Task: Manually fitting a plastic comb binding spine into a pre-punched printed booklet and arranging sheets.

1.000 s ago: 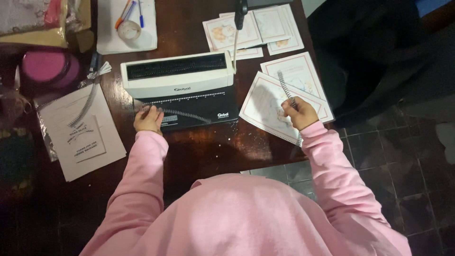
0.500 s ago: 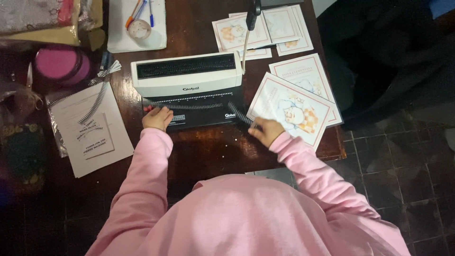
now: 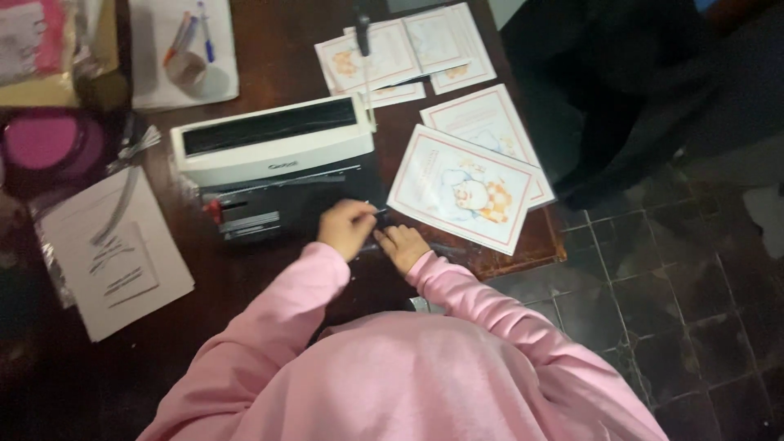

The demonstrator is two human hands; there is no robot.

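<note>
Two hands are bunched close together at the front edge of the binding machine [image 3: 273, 167], which sits on the dark wooden desk [image 3: 269, 49]. The left hand [image 3: 347, 229] is curled with its fingers [image 3: 365, 214] pinched on what looks like a thin dark comb spine [image 3: 384, 212], right at the machine's front right corner. The right hand [image 3: 402, 245] lies just beside it, fingers [image 3: 390, 236] bent and pressed together on the same strip, though it can't quite be told whether it's gripped or just steadied.

Handling guess: a plastic spine like that would be very light and springy, a bit slippery, and easily twisted out of line if it's squeezed in the middle. It's probably best held at both ends with a gentle pinch, so it stays straight against the machine's teeth.

The machine itself looks heavy and stiff enough that it shouldn't slide when it's leaned on.

Just right of the hands, a printed sheet with a cartoon figure [image 3: 461, 188] is lying flat, with more sheets [image 3: 400, 49] farther back. A stack of papers in plastic [image 3: 110, 253] is parked on the left, well apart.
</note>
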